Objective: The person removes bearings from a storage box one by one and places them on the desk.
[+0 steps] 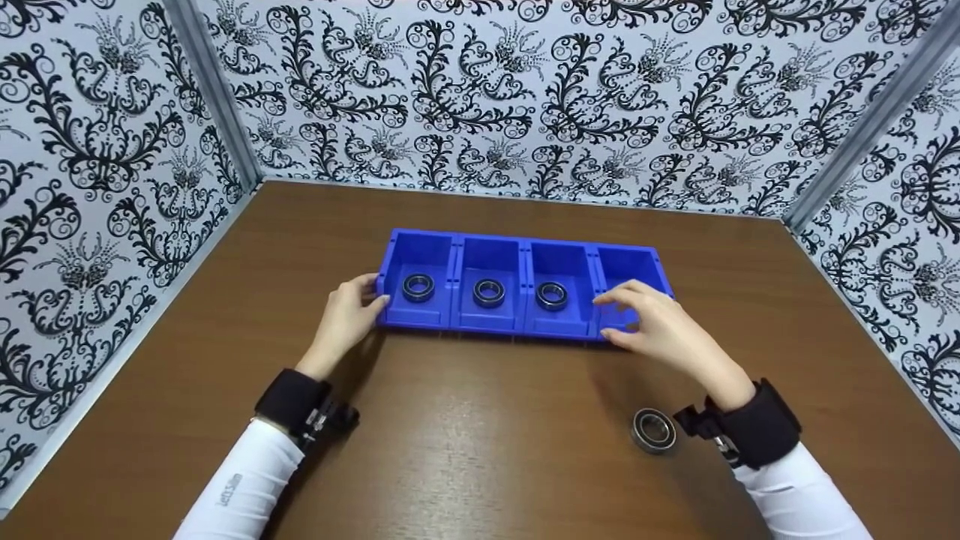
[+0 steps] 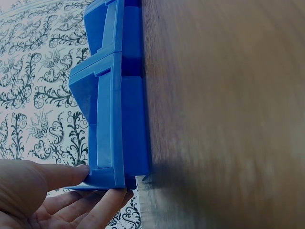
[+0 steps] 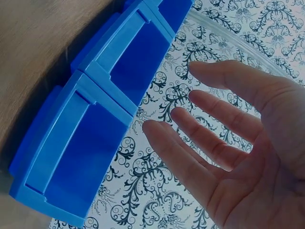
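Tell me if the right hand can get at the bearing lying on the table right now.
Probably yes: the right hand looks empty, and nothing seems to stand between it and the bearing on the table. It would likely have to draw back, though.

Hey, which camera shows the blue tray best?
The head view: the blue tray fits whole, one compartment partly behind the right hand. The left wrist view shows mainly the end the left hand pinches; the right wrist view, the opposite end.
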Action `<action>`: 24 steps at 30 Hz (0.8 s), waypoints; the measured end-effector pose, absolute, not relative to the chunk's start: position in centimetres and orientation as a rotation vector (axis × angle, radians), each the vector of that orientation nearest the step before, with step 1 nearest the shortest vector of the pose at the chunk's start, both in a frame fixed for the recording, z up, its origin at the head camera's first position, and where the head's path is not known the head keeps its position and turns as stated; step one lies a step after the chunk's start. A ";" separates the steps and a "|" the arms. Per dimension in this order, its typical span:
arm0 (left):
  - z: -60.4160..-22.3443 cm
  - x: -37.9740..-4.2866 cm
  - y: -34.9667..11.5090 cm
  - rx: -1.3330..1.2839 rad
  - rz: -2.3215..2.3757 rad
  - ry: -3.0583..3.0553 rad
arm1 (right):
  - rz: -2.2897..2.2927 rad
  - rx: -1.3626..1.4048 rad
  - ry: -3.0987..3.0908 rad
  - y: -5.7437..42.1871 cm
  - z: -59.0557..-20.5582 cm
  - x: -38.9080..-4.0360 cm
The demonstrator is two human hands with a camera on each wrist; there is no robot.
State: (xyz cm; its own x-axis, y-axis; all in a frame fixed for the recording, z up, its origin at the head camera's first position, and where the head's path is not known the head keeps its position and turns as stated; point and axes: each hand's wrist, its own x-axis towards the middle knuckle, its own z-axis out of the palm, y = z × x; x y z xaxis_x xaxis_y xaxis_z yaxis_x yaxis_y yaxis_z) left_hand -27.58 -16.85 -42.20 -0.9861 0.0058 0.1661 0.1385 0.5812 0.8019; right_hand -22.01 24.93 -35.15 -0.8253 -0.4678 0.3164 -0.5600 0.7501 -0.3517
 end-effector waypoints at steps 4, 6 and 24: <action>-42.2 -27.6 -16.9 -0.115 -1.372 -2.665 | 0.661 0.809 -2.743 24.7 -35.3 -22.6; -42.2 -27.6 -16.9 -0.114 -1.357 -2.678 | 0.676 0.804 -2.747 24.6 -35.3 -22.9; -42.3 -27.7 -16.9 -0.113 -1.348 -2.683 | 0.759 0.726 -2.798 22.7 -35.3 -25.3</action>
State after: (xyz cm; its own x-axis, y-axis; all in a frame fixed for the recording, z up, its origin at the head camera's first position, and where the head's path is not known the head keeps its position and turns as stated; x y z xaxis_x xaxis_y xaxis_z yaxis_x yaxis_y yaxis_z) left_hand -27.67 -16.93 -42.32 -0.9879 0.0060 0.1552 0.1281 0.5964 0.7924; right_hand -25.27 22.75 -35.27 -0.8711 -0.4132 0.2655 -0.4907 0.7547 -0.4355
